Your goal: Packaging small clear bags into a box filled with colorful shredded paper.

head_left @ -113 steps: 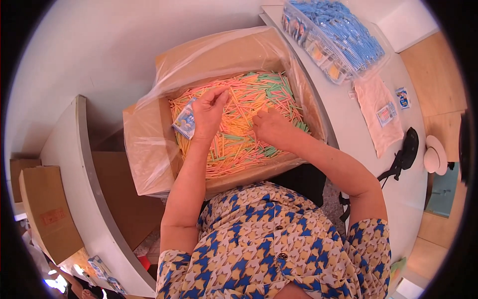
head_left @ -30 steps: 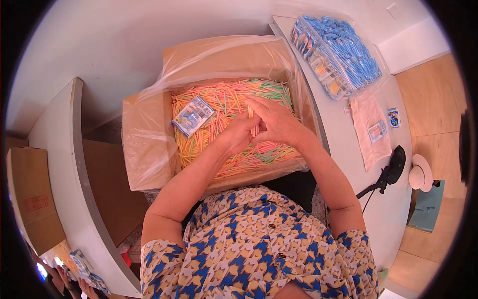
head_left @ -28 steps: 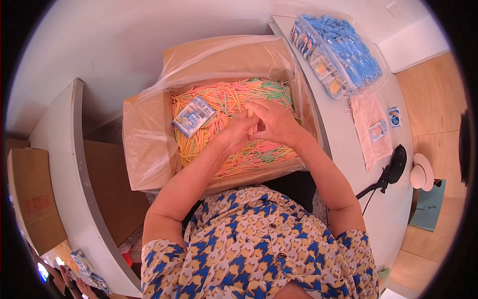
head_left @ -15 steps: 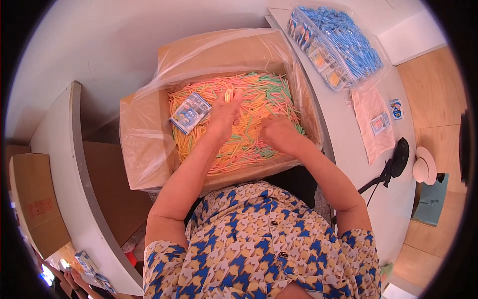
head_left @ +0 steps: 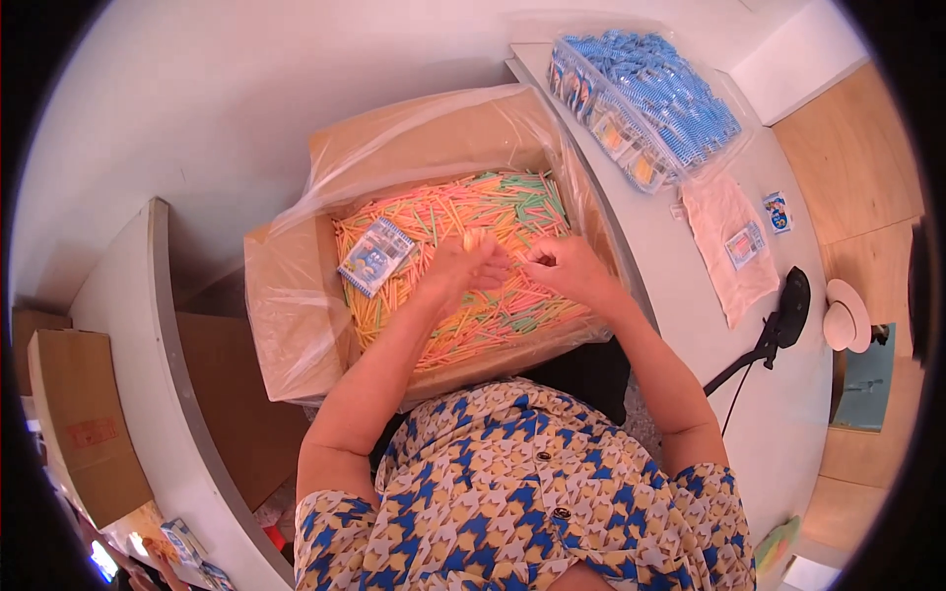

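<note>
A cardboard box (head_left: pixel 434 128) lined with clear plastic is full of thin pastel sticks (head_left: pixel 404 207) in pink, yellow, orange and green. Above them, my left hand (head_left: pixel 459 274) is closed around a small bundle of these sticks, whose pale ends show over the top of the fingers. Just to its right, my right hand (head_left: pixel 572 271) is curled, thumb and fingertips together, facing the left hand but apart from it. Whether anything is in that pinch is too small to make out. A blue and white printed packet (head_left: pixel 375 256) lies on the sticks at the left.
On the white table at right stand a clear plastic tub (head_left: pixel 645 108) of blue-striped packets, a pink cloth (head_left: pixel 724 236) with a packet on it, another small packet (head_left: pixel 777 212) and a black device with a strap (head_left: pixel 788 310). Brown cartons (head_left: pixel 89 424) stand left, near another person's hands.
My right hand has lifted from the sticks and come closer to the left. The left hand still holds its bundle and has turned slightly. The whole view has shifted a little.
</note>
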### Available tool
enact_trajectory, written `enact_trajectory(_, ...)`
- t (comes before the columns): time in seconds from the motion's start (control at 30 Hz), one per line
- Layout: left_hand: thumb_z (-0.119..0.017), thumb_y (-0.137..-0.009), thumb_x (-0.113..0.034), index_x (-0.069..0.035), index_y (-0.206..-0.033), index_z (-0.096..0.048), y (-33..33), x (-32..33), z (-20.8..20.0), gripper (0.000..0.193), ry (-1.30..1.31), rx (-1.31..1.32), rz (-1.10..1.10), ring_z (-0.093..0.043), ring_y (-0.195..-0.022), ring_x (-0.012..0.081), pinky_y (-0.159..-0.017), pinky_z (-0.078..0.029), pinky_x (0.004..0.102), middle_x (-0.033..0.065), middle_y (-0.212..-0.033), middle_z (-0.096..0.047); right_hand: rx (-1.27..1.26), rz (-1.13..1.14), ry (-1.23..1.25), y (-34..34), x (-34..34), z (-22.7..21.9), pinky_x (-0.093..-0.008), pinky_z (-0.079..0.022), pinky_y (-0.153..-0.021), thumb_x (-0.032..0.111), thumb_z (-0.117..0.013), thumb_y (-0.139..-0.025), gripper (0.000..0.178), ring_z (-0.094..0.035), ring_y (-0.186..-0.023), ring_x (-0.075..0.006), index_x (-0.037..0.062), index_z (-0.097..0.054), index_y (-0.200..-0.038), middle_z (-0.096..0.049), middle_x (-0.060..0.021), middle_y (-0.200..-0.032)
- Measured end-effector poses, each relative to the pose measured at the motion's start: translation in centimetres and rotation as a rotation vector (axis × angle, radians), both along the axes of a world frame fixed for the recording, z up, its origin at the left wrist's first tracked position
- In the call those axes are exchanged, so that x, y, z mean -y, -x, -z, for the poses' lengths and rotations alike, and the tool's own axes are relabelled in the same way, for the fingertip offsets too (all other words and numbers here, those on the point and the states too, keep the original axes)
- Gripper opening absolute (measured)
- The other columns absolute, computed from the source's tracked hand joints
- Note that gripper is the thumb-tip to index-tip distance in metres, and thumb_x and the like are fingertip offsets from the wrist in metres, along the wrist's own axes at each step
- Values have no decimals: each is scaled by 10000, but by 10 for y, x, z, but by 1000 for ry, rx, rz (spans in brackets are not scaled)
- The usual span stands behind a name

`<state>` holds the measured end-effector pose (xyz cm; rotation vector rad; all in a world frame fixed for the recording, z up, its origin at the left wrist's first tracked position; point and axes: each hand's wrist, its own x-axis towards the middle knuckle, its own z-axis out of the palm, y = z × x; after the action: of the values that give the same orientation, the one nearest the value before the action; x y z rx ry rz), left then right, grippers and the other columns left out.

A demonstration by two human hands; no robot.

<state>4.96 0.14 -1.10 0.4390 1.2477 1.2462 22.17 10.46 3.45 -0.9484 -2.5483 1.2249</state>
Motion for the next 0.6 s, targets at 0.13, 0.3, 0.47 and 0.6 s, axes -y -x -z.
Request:
enact_trajectory(0.13, -531, -942, -345, -33, -1069, -575, -16, 2, 4, 340, -115, 231, 54, -636, -879, 199, -771, -549, 350, 94, -960, -646, -186, 95, -45, 20, 20, 19, -378, -453, -571, 182, -656, -754, 151, -586, -600, -284, 34, -635, -730, -579, -127, -625)
enact_trajectory(0.3, -473, -972, -308, -33, -1139, -543, -7, 5, 3, 329, -105, 407, 10, -614, -994, 239, -796, -545, 362, 116, -1093, -611, -158, -86, -372, 21, 25, 6, -388, -484, -709, 229, -722, -670, 322, -603, -876, -257, 61, -648, -935, -621, -107, -949)
enact_trajectory(0.47, -487, -948, -141, -41, -1200, -485, -14, 3, 7, 271, -117, 479, 52, -615, -984, 217, -799, -542, 348, 107, -1116, -597, -294, -310, -640, 28, 20, -10, -402, -441, -876, 262, -748, -626, 585, -531, -1053, -309, 12, -544, -1113, -573, -146, -1097)
enact_trajectory(0.6, -497, -911, -81, -47, -1181, -492, -18, 9, 2, 272, -127, 505, 57, -615, -989, 209, -801, -545, 361, 100, -1114, -598, -306, -425, -482, 28, 17, -4, -406, -424, -910, 288, -758, -632, 606, -511, -1084, -317, 9, -539, -1123, -566, -153, -1120)
